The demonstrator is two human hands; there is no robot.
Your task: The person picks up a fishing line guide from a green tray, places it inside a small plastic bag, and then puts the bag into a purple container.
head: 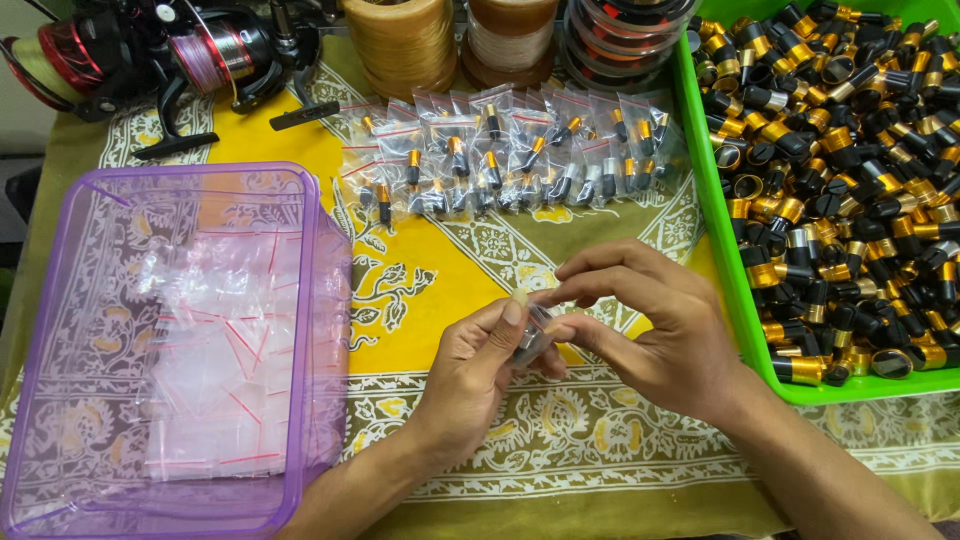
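Note:
My left hand (478,372) and my right hand (655,330) meet over the middle of the patterned cloth. Between their fingertips they pinch a small clear zip bag (533,330) with a dark metal part inside. My left thumb presses on the bag's top edge; my right thumb and forefinger hold its right side. Rows of filled small bags (510,160), each with a black-and-gold part, lie on the cloth beyond my hands.
A green tray (722,250) at the right is heaped with black and gold ring parts (850,170). A clear purple box (160,340) of empty zip bags stands at the left. Fishing reels (150,55) and line spools (405,40) sit along the far edge.

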